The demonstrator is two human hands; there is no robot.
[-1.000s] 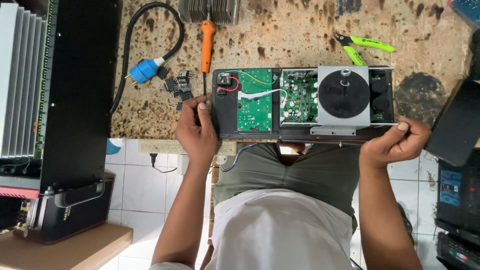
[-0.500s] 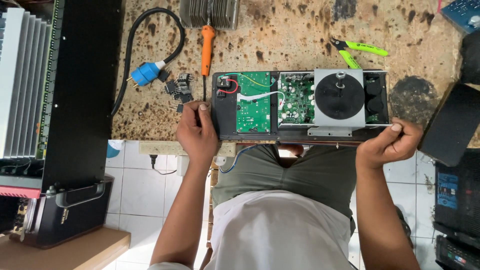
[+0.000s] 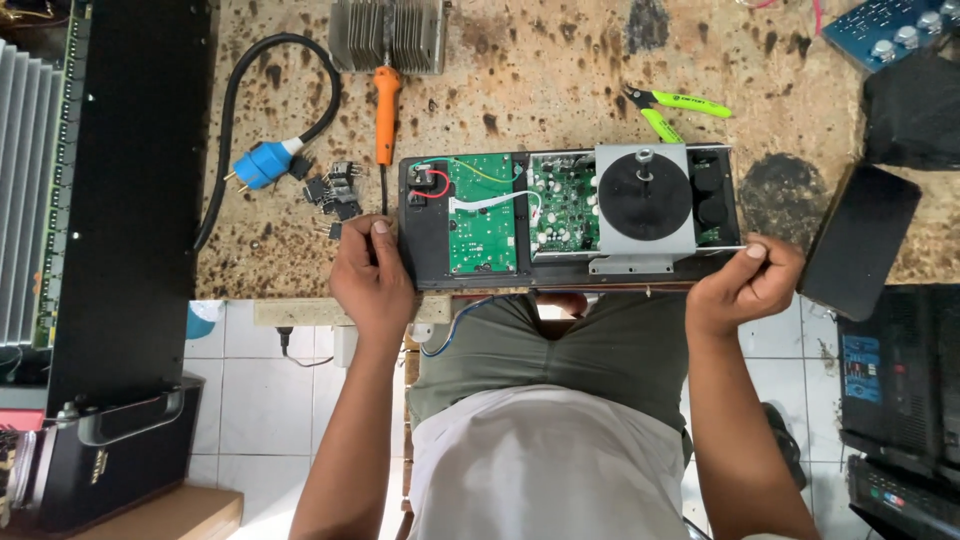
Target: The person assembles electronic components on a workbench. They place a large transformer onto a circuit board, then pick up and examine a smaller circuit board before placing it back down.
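A long black electronics chassis (image 3: 425,260) lies on the stained workbench, close to its near edge. Inside it sit a green circuit board (image 3: 481,228), a second crowded board (image 3: 562,205) and a grey metal plate with a black round disc (image 3: 645,200). My left hand (image 3: 370,275) grips the chassis at its left end, thumb on top. My right hand (image 3: 745,282) holds its right near corner. Red, yellow and white wires run over the left board.
An orange-handled screwdriver (image 3: 386,100), a black cable with a blue plug (image 3: 262,163), small black components (image 3: 335,190), a finned heat sink (image 3: 388,33) and green-handled cutters (image 3: 672,105) lie behind the chassis. A large black amplifier case (image 3: 125,190) stands left; black boxes (image 3: 860,240) right.
Both hands keep their hold on the chassis. The chassis and hands sit slightly further left in view than a second ago; little else differs.
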